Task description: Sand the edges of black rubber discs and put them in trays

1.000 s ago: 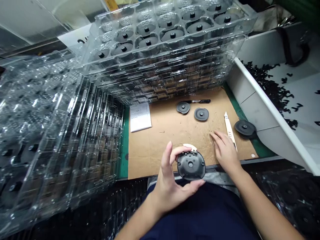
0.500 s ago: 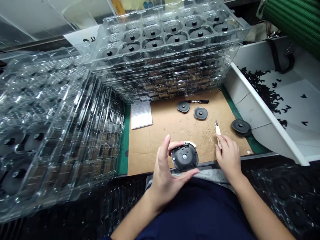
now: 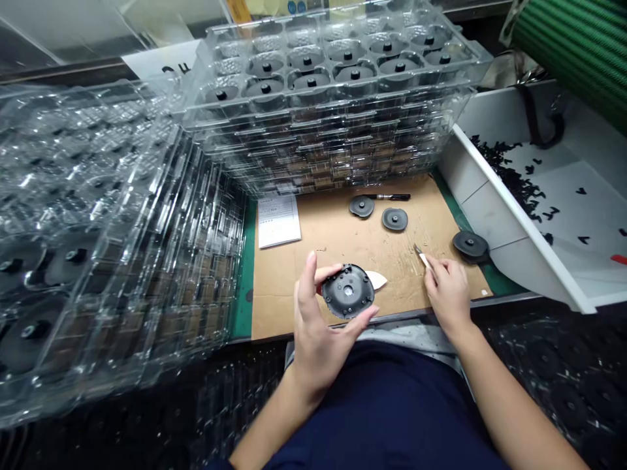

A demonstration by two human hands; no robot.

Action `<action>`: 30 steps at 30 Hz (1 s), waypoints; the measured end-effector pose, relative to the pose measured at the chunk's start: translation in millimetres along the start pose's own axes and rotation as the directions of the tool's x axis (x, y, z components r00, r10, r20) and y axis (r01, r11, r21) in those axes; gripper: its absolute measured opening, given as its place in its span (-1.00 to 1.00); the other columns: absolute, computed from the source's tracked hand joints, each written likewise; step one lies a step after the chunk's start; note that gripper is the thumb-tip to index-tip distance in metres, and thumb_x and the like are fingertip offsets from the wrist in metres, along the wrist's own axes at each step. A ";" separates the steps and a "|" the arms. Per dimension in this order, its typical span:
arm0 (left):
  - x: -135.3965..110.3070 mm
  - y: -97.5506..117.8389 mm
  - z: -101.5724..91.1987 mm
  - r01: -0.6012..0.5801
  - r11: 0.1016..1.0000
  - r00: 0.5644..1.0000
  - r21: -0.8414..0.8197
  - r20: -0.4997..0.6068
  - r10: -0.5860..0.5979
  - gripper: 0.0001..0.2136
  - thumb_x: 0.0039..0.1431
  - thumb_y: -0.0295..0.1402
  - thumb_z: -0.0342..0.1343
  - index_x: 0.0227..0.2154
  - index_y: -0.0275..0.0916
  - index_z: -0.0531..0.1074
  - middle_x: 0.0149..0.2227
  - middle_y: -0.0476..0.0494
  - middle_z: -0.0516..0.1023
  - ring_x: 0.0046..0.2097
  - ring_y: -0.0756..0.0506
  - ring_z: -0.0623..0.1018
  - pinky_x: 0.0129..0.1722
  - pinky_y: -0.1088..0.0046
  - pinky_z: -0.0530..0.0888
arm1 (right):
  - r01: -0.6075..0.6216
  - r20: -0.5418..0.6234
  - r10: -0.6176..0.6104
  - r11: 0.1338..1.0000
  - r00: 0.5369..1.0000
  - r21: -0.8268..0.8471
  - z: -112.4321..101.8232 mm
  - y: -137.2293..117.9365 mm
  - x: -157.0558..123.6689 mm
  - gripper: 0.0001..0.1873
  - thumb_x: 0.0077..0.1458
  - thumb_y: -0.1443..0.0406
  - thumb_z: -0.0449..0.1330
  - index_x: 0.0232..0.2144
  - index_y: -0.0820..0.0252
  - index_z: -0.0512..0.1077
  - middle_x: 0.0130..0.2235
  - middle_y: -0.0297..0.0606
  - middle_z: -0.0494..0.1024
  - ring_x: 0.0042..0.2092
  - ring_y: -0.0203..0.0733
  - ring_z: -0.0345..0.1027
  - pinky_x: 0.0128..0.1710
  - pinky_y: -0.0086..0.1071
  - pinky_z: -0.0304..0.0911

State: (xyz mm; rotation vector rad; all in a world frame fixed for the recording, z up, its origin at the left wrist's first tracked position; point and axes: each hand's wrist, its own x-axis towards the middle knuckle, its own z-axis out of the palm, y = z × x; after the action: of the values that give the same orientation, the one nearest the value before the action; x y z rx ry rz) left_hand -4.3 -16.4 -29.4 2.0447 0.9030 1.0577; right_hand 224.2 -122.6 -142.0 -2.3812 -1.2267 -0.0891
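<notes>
My left hand (image 3: 321, 326) grips a round black plastic disc (image 3: 347, 291) by its rim, between thumb and fingers, above the near edge of a brown cardboard mat (image 3: 333, 241). My right hand (image 3: 448, 290) is closed around a white craft knife (image 3: 422, 258), whose blade tip points up and to the left over the mat. A small white curved piece (image 3: 378, 281) lies on the mat just behind the disc. Two more black discs (image 3: 361, 206) (image 3: 394, 219) lie farther back, and a third disc (image 3: 471, 245) sits at the mat's right edge.
A tall stack of clear plastic trays (image 3: 337, 85) holding black discs stands at the back. Another stack of clear trays (image 3: 98, 228) fills the left. A white bin (image 3: 514, 215) with black scraps is on the right. A black pen (image 3: 392, 196) and a paper slip (image 3: 278, 220) lie on the mat.
My right hand has picked the knife up off the mat and now holds it, blade pointing up-left. My left hand has carried the disc a little forward and to the left.
</notes>
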 end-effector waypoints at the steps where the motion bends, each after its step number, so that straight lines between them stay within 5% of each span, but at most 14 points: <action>1: -0.1 -0.9 -0.6 -0.008 1.000 1.000 0.010 -0.003 0.008 0.01 -0.19 -0.41 0.36 0.26 -0.20 -0.19 -0.04 -0.29 0.40 -0.01 -0.20 0.44 0.03 0.16 0.40 | -0.007 0.001 0.007 1.000 1.000 0.019 -1.3 1.9 -0.6 -0.64 0.17 0.30 -0.04 -0.08 0.25 0.45 -0.26 -0.07 0.41 -0.19 -0.04 0.23 -0.12 -0.18 0.19; 8: 1.0 -5.3 -3.4 -0.064 0.996 0.997 0.060 -0.037 0.066 0.03 -0.22 -0.41 0.38 0.26 -0.23 -0.17 -0.05 -0.29 0.40 -0.02 -0.19 0.44 0.02 0.16 0.40 | -0.076 0.061 0.061 0.961 0.996 0.267 -17.6 -7.1 5.4 -0.66 0.21 0.28 -0.05 -0.09 0.22 0.44 -0.20 -0.11 0.50 -0.17 -0.10 0.36 -0.14 -0.20 0.28; 16: 1.1 -5.6 -0.5 -0.071 0.994 0.994 0.086 -0.074 0.078 0.02 -0.22 -0.40 0.38 0.26 -0.18 -0.14 -0.03 -0.29 0.39 -0.01 -0.21 0.43 0.00 0.15 0.41 | -0.088 0.329 -0.169 0.764 0.929 0.639 -100.4 -91.9 3.2 -0.72 0.20 0.24 0.07 -0.04 0.00 0.41 -0.08 -0.30 0.49 -0.05 -0.24 0.37 -0.08 -0.38 0.30; 23: 1.2 -4.9 -1.7 -0.095 0.982 0.990 0.160 -0.086 0.110 0.00 -0.18 -0.37 0.36 0.27 -0.16 -0.16 -0.02 -0.29 0.41 -0.03 -0.20 0.44 -0.01 0.15 0.40 | 0.153 0.159 -0.262 0.856 0.952 0.494 -112.4 -117.8 -4.9 -0.65 0.15 0.35 0.12 0.00 0.03 0.40 -0.18 -0.28 0.52 -0.15 -0.21 0.34 -0.13 -0.32 0.27; 30: 1.5 -6.1 -0.9 -0.123 0.970 0.985 0.209 -0.092 0.144 0.02 -0.21 -0.37 0.38 0.27 -0.17 -0.15 -0.02 -0.30 0.41 -0.04 -0.21 0.44 -0.04 0.15 0.42 | 0.191 0.159 -0.280 0.885 0.947 0.425 -117.6 -118.5 -7.2 -0.66 0.13 0.37 0.14 -0.02 0.03 0.42 -0.24 -0.30 0.52 -0.22 -0.22 0.34 -0.18 -0.32 0.28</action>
State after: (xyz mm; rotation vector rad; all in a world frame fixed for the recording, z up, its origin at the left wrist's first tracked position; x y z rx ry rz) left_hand -6.1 -11.7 -33.3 2.2617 0.9719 1.1993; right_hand 144.2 -118.9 4.7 -1.9098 -1.4706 0.3289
